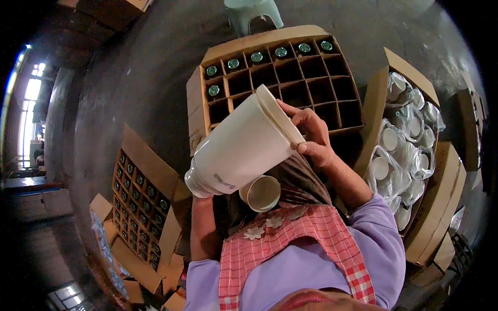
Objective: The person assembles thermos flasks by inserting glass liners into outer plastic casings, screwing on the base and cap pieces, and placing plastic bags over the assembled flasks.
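A large white tapered vessel (244, 142), with a small dark print on its side, is held aslant in front of me. Its narrow, knobbed end points to the lower left and its wide double rim to the upper right. At that rim my right hand (314, 137) grips it, thumb on the near edge and fingers along the far one. My left hand (202, 198) is behind the narrow end; its fingers are hidden and only the wrist part shows. Under the vessel, a white cup (262, 194) rests at my lap with its mouth facing me.
A divided carton (280, 41) ahead holds several green-topped bottles (257, 57) along its far and left cells. Another carton of bottles (137, 199) stands left. A carton of bagged white cups (404, 140) is at right, beside a brown box (438, 202). A pale stool (251, 15) stands beyond.
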`<state>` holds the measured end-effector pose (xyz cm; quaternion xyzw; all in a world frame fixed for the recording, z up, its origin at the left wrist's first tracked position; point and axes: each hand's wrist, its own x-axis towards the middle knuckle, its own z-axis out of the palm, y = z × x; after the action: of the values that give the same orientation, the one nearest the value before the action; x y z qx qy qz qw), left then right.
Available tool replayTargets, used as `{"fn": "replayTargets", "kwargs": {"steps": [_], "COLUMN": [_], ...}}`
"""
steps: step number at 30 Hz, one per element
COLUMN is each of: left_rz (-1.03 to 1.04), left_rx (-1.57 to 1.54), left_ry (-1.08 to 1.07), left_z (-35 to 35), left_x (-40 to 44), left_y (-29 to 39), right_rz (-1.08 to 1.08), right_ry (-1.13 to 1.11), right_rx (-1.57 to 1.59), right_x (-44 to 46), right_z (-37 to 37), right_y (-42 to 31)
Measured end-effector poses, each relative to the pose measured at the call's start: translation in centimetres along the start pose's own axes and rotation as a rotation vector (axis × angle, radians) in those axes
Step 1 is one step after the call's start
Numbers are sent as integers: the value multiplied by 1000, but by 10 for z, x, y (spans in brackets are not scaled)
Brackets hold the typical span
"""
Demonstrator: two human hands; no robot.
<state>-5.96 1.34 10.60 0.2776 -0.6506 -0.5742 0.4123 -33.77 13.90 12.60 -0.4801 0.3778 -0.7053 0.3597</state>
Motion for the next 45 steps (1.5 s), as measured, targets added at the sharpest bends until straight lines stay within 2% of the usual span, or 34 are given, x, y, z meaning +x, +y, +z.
{"fn": "replayTargets", "kwargs": {"steps": [4,8,11,14,19,20,22,24,25,26,28,30,31,34,35,36,38,40,41,42,43,44,45], "left_rz": [22,48,64,86,145,173,274,460,559,654,774,671,557,119,64,11,-40,41,137,363,319,201,83], "left_rx": [40,71,78,93,173,208,334,526,631,714,826,714,606,91,23,-32,-47,194,404,739,623,346,71], "left_ry": [7,9,10,15,31,33,32,15,8,-4,-9,-36,-24,47,53,60,83,83,62,9,69,63,50], "left_z": [0,0,2,2,5,6,10,14,16,18,21,25,21,10,9,8,12,20,25,32,28,20,10], "left_x": [0,1,2,1,1,2,3,6,8,10,13,14,16,23,24,24,22,18,15,14,16,18,20], "left_y": [4,6,7,9,18,21,26,35,37,40,48,45,42,31,26,23,27,38,48,55,38,25,13], "right_rz": [256,257,249,-32,-431,-447,-463,-265,132,398,637,643,649,-6,-72,-88,-43,387,519,675,581,485,335], "right_ry": [150,109,162,71,-349,-433,-424,-65,145,289,317,313,302,101,-22,-36,152,429,401,421,424,422,311], "right_rx": [58,213,111,-34,-175,-241,-278,-87,-17,-83,-25,45,80,-193,-258,-190,-277,-348,-376,-288,-220,-149,-44], "right_x": [6,11,7,3,6,6,6,0,0,2,16,12,11,-8,-11,-16,-18,-6,5,11,10,8,-3], "right_z": [6,6,11,9,4,2,-1,1,8,-4,-17,-23,-27,-30,-34,-27,-15,-11,-23,-30,-34,-39,-44], "right_y": [-19,-32,-29,-19,-36,-40,-44,-26,-42,-32,-17,-22,-24,-12,-10,-3,-5,-13,-5,-1,-5,-9,-7]}}
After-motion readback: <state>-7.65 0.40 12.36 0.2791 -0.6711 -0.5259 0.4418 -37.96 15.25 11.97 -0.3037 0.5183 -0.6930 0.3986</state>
